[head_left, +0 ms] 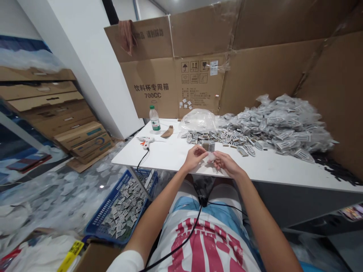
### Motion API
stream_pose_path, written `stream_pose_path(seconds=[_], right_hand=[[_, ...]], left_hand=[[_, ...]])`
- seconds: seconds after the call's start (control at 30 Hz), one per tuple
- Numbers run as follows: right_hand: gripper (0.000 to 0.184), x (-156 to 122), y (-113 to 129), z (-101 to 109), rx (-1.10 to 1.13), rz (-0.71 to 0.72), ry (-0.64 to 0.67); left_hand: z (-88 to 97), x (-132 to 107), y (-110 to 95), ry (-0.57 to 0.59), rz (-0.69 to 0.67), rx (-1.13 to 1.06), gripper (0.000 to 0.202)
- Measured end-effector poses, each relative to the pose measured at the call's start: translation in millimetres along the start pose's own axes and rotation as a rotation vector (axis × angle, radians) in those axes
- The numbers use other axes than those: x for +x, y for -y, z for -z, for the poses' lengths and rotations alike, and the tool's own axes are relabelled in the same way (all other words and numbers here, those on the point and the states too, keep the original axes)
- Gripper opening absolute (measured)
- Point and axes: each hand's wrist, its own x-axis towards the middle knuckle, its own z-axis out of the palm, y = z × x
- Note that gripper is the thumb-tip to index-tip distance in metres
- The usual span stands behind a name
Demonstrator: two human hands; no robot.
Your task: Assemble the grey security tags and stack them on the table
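Note:
My left hand (194, 158) is closed in a pinch at the front edge of the white table, its fingertips at the left side of a small whitish, see-through piece (210, 156). From the other side, my right hand (226, 163) pinches the same piece between thumb and fingers. What exactly the piece is, I cannot make out. Just behind my hands stands a neat stack of flat grey-and-white striped pieces (208, 145). Many loose pieces of that kind (227, 136) lie spread behind and to the right of the stack.
A white glue gun (146, 142), a brown curved scrap (167, 131) and a green-capped bottle (154, 119) are on the table's left. Plastic-wrapped pieces (286, 124) heap up at right, beside black strips (340, 170). Cardboard walls (153, 75) enclose the back. Below left, a blue basket (100, 211) holds pieces.

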Motion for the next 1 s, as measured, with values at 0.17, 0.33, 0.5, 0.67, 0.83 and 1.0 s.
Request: stream_pose_path(seconds=[0.17, 0.33, 0.5, 0.67, 0.83, 1.0], right_hand=[[0.04, 3.5, 3.9, 5.1, -0.019, -0.066, 0.104], [0.04, 7.0, 5.1, 8.8, -0.046, -0.088, 0.132], [0.041, 5.7, 0.9, 5.2, -0.126, -0.005, 0.078], [0.041, 3.9, -2.2, 0.0, -0.213, 0.046, 0.028], [0.043, 5.9, -5.9, 1.3, -0.17, 0.051, 0.001], [0.043, 4.4, -4.8, 0.7, -0.157, 0.063, -0.053]], left_hand=[[-2.0, 0.4, -3.8, -0.001, -0.099, 0.028, 0.031], [-2.0, 0.0, -6.0, 0.032, -0.129, 0.055, 0.026], [-1.0, -1.1, -5.1, 0.036, -0.102, 0.141, 0.026], [-2.8, -1.4, -8.0, 0.073, -0.015, 0.175, 0.029], [-4.2, -2.3, -14.1, 0.086, -0.031, 0.286, 0.031], [-4.5, -3.9, -17.3, 0.119, -0.081, 0.31, 0.032]])
